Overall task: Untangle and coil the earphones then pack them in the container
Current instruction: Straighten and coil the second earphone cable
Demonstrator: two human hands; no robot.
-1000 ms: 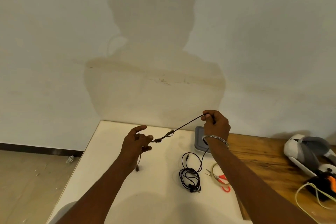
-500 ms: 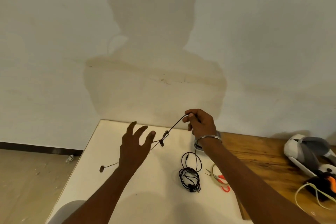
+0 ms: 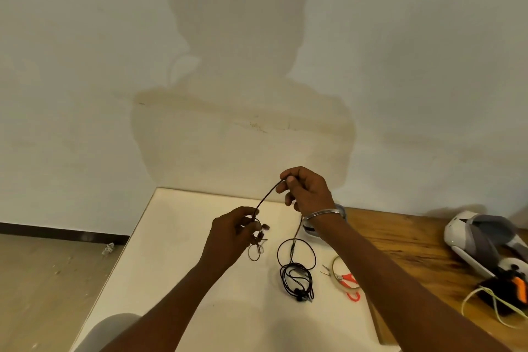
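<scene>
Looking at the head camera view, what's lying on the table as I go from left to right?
From the left: tangled black earphone cable → small red-handled scissors → white and grey headset.

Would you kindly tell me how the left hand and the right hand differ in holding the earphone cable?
The right hand sits higher and farther out than the left hand. The right hand pinches a plain stretch of the earphone cable; the left hand holds the end where earbuds and small loops dangle. Only the right wrist bears a metal bangle; the left wrist is bare. Both grip the same cable.
</scene>
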